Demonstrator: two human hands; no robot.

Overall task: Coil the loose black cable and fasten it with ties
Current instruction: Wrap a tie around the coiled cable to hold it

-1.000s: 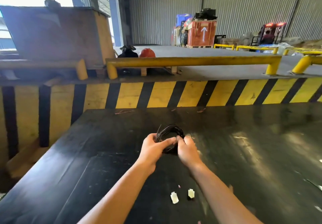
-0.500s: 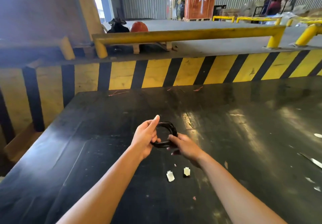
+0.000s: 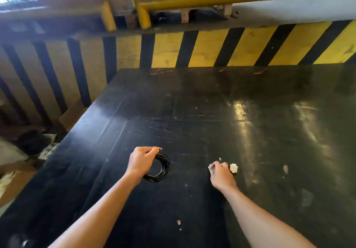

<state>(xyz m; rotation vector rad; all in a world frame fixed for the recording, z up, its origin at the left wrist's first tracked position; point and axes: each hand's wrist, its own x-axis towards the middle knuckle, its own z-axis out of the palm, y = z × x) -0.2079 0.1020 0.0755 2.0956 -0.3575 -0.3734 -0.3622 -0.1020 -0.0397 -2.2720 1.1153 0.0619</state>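
Thin black plastic-sheathed cable wound into a small round coil [image 3: 161, 168], lying on the scuffed black tabletop [image 3: 212, 112], pinched at its left edge by the closed left hand [image 3: 141, 162]. Right of the coil, well apart: right hand [image 3: 220, 171] curled onto a small white tie piece [image 3: 210, 167], another white piece [image 3: 233, 168] just beside. Probably light, springy, apt to unwind; best gripped across all loops together while tying.

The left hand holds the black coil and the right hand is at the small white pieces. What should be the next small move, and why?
Probably the right hand should pinch one white piece and carry it to the coil. The left hand already has its grip on the coiled cable, no tie shows on it, and the right hand's fingers rest at the pieces on the table.
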